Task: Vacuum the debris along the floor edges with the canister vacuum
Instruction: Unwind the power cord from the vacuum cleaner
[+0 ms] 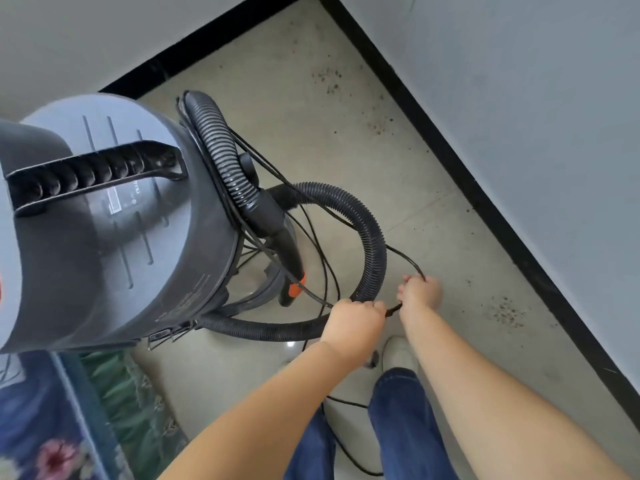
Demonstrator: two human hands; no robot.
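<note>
A large grey canister vacuum (138, 209) with a black ribbed carry handle fills the left of the view. Its black corrugated hose (372, 237) loops from the canister top down and around to the front. A thin black power cord (311, 237) is wound in several loops around the hose and body. My left hand (353, 323) is closed around the cord where it crosses the hose. My right hand (420, 292) pinches a cord loop just to the right. Dark debris (505, 311) lies scattered along the black baseboard (450, 157) on the right.
More debris (327, 79) sits near the room corner at the top. A blue and green floral rug (69, 420) lies at the bottom left. My jeans leg and white shoe (398, 351) stand below the hands, with cord trailing on the beige tile floor (346, 403).
</note>
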